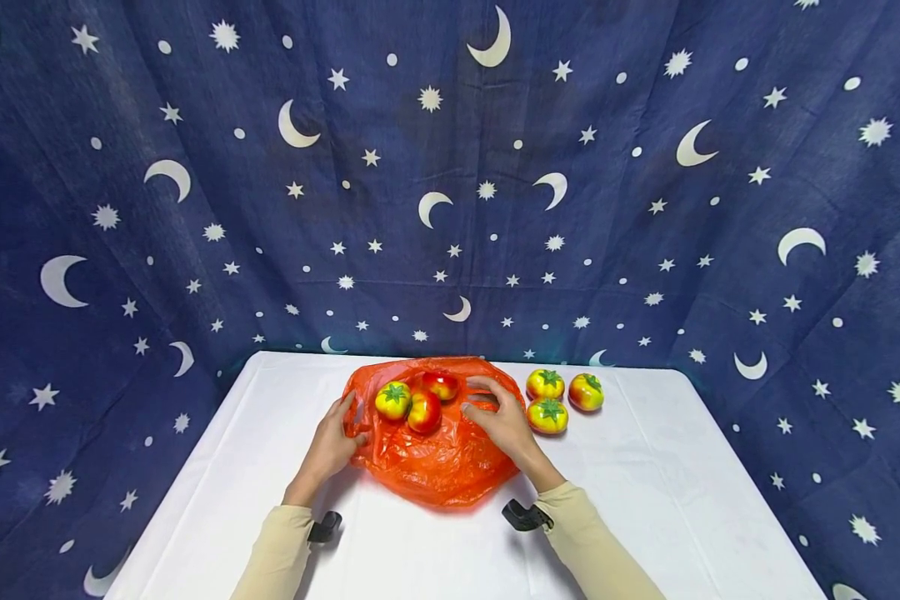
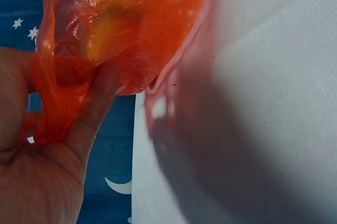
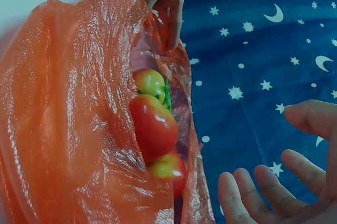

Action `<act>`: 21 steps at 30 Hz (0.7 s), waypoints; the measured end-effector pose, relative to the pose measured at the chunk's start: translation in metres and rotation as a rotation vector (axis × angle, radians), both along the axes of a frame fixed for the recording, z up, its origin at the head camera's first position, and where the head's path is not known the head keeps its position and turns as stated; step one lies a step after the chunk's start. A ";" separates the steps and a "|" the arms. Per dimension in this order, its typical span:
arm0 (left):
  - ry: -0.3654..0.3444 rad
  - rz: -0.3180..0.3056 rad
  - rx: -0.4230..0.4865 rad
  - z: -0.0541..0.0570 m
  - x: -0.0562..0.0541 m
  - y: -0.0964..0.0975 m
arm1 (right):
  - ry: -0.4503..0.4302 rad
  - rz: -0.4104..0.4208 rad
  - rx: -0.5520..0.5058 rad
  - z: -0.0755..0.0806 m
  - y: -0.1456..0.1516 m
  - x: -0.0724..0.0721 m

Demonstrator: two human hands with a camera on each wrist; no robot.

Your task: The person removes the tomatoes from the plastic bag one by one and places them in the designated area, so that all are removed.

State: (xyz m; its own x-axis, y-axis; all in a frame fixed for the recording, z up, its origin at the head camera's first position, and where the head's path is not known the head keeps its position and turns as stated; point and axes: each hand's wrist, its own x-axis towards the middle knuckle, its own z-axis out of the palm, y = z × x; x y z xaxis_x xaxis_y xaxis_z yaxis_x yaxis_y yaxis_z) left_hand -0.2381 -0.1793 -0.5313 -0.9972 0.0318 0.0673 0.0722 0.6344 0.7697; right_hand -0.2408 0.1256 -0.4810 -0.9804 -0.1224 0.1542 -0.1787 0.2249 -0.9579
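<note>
A crinkled red plastic bag [image 1: 450, 467] lies on the table, its mouth spread wide. Three red and yellow tomatoes [image 1: 424, 412] sit together inside the mouth; one shows its green leafy top. My left hand [image 1: 332, 446] grips the bag's left edge, the thin plastic bunched between thumb and fingers [image 2: 97, 103] in the left wrist view. Over the bag's right side, my right hand [image 1: 504, 421] has its fingers spread and slightly bent, holding nothing. In the right wrist view that hand [image 3: 295, 182] is apart from the bag's opening, where the tomatoes [image 3: 154, 128] show.
To the right of the bag, three more tomatoes [image 1: 547, 416] stand close together on the white tablecloth [image 1: 645, 500]. A dark blue curtain [image 1: 450, 208] with moons and stars hangs behind and at both sides of the table.
</note>
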 end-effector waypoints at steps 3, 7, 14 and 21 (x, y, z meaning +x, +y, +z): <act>0.005 -0.002 0.002 0.000 0.001 0.001 | 0.004 -0.001 0.029 -0.004 -0.006 -0.003; 0.006 -0.002 -0.003 0.001 0.001 0.001 | -0.016 0.033 0.048 -0.006 -0.013 -0.004; 0.010 0.005 0.002 -0.001 0.002 0.001 | 0.000 0.113 0.084 -0.011 -0.026 -0.009; 0.042 0.002 0.014 -0.004 0.003 0.000 | 0.007 0.101 0.159 -0.013 -0.040 -0.012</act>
